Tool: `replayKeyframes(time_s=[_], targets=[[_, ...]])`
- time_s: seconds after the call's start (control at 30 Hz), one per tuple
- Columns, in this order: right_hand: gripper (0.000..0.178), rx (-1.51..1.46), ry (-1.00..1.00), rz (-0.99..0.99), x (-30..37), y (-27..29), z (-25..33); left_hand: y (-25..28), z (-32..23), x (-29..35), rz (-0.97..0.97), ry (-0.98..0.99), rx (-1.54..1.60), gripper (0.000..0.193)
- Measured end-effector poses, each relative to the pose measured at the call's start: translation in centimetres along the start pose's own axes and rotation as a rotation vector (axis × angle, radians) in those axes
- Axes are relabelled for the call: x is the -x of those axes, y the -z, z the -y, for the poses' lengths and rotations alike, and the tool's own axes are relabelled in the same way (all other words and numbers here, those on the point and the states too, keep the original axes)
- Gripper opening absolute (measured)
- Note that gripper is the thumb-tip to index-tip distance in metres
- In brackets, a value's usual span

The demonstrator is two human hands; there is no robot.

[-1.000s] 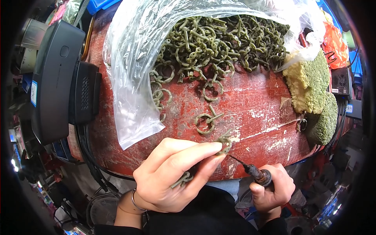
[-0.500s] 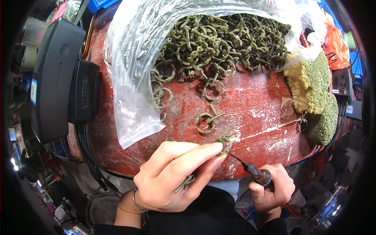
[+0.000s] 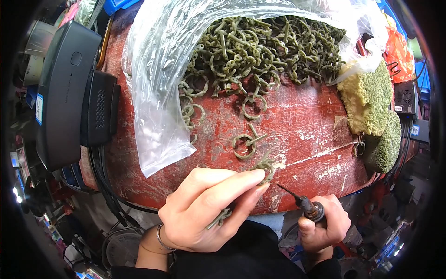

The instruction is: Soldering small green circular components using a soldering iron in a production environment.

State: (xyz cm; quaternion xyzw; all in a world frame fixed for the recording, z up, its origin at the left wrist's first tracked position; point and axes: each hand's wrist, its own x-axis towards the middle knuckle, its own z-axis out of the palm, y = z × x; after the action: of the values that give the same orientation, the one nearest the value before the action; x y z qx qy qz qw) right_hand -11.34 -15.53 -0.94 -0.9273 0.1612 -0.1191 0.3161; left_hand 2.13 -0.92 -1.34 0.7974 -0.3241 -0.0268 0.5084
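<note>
Between thumb and forefinger, my left hand [image 3: 204,209] pinches a small green ring-like piece [image 3: 266,171] just over the table's near edge. A second green piece [image 3: 219,218] is tucked under the curled fingers of that hand. My right hand [image 3: 325,223] is closed round a soldering-iron-like tool [image 3: 310,208] with a dark, thick collar and a thin pointed tip. That tip points up and left, a short gap from the pinched piece. One loose green ring with stems [image 3: 244,146] lies on the table beyond my left fingers.
A clear plastic bag [image 3: 160,139] lies round a heap of green ring pieces [image 3: 246,51] on the worn red table [image 3: 306,121]. Yellow-green sponge-like blocks [image 3: 367,100] sit at the right. A black device [image 3: 69,97] stands at the left, with cables [image 3: 104,186] below it.
My right hand has drawn the tool slightly right and down, so its tip has come away from the pinched green piece. My left hand stays in place.
</note>
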Motion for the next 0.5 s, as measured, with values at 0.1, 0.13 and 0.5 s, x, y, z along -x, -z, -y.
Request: replayKeyframes(time_s=[0.1,0.13,0.5], targets=[[0.037,-0.033,-0.024,-0.011,0.23,-0.1,-0.06,0.01,0.06,0.02,-0.005,0.003,0.002,0.025],[0.037,-0.054,-0.042,-0.02,0.31,-0.03,-0.03,0.01,0.01,-0.04,-0.006,0.002,0.005,0.024],[0.038,-0.499,-0.269,0.045,0.25,-0.12,0.54,0.21,-0.24,-0.03,0.03,0.055,0.151,0.018]])
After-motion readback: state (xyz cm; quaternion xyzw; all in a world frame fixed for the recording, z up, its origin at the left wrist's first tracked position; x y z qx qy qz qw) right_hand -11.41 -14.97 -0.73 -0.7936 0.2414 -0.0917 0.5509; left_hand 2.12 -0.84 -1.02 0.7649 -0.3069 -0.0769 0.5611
